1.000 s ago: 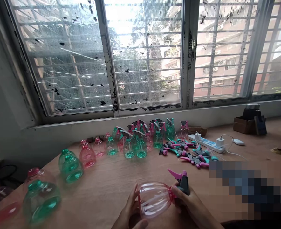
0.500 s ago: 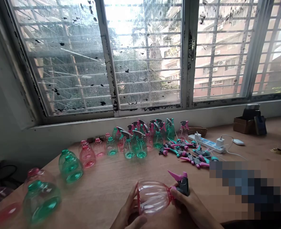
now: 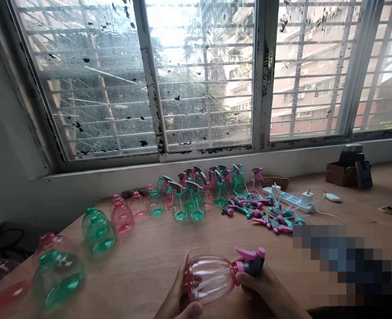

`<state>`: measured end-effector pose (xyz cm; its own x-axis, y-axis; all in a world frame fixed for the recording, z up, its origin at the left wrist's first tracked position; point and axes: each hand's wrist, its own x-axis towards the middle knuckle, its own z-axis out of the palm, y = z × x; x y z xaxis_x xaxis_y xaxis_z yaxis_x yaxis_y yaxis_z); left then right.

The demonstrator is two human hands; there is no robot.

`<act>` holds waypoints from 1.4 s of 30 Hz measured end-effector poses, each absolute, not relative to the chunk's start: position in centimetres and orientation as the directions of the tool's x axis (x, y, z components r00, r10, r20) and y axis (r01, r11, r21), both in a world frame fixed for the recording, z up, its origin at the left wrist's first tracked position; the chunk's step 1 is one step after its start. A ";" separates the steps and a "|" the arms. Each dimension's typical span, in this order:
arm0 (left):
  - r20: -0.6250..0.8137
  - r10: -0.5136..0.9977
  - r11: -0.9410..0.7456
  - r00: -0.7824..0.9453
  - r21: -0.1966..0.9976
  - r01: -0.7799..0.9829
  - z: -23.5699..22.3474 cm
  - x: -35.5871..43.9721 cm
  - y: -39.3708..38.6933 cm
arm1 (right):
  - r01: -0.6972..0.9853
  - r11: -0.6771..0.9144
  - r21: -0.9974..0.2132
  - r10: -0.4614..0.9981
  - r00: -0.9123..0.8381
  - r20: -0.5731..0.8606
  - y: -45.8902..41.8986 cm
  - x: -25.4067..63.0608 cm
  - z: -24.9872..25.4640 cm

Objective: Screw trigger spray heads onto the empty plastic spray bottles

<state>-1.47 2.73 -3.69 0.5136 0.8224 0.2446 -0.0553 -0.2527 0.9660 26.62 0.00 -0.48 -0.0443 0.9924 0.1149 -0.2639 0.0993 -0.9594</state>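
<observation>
- Left hand point(image 3: 176, 294) cupping the ribbed pink plastic bottle point(image 3: 211, 279), light, slippery
- Right hand point(image 3: 259, 288) clamped at its stiff neck, below the trigger sprayer point(image 3: 253, 261), best grip

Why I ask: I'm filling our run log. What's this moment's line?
left hand: holds pink plastic bottle | right hand: grips pink-teal trigger sprayer

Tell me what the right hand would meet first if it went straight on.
The right hand already touches it: the pink spray bottle, held at the neck below the sprayer head. Beyond that, the line seems to lead towards a green bottle, though depth is hard to judge.
</observation>
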 end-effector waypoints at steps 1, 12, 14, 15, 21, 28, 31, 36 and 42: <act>0.252 0.816 -0.255 0.520 0.965 -0.066 -3.8 -1.5 2.8 | -0.264 0.088 -0.960 0.993 -0.052 0.106 -0.1 26.6 -0.5; 0.175 0.832 -0.197 0.527 0.980 -0.016 -2.7 -1.4 2.6 | -0.174 0.104 -0.979 0.994 -0.021 0.109 0.2 26.7 -0.6; 0.176 0.831 -0.208 0.527 0.978 0.002 -2.4 -1.3 2.5 | -0.157 0.105 -0.982 0.994 -0.024 0.110 0.2 26.8 -0.6; 0.183 0.836 -0.219 0.518 0.976 0.009 -2.3 -1.3 2.5 | -0.156 0.101 -0.982 0.994 -0.031 0.107 0.1 26.8 -0.5; 0.228 0.813 -0.227 0.536 0.972 -0.068 -2.6 -1.2 2.2 | -0.232 0.088 -0.969 0.995 -0.023 0.096 -0.3 26.5 0.0; 0.330 0.777 -0.315 0.537 0.941 -0.122 -2.8 -1.3 2.2 | -0.183 0.090 -0.979 0.987 -0.115 0.112 -0.3 26.7 0.3; 0.249 0.789 -0.232 0.562 0.967 -0.103 -2.9 -1.6 2.2 | -0.205 0.081 -0.975 0.994 -0.060 0.095 -0.4 26.6 0.4; 0.228 0.810 -0.169 0.540 0.973 -0.157 -2.9 -1.1 2.1 | -0.160 0.070 -0.985 0.996 -0.035 0.077 -0.2 26.6 0.4; 0.299 0.787 -0.189 0.540 0.950 -0.249 -2.9 -0.3 2.0 | -0.163 0.078 -0.984 0.995 -0.041 0.086 0.2 26.6 0.0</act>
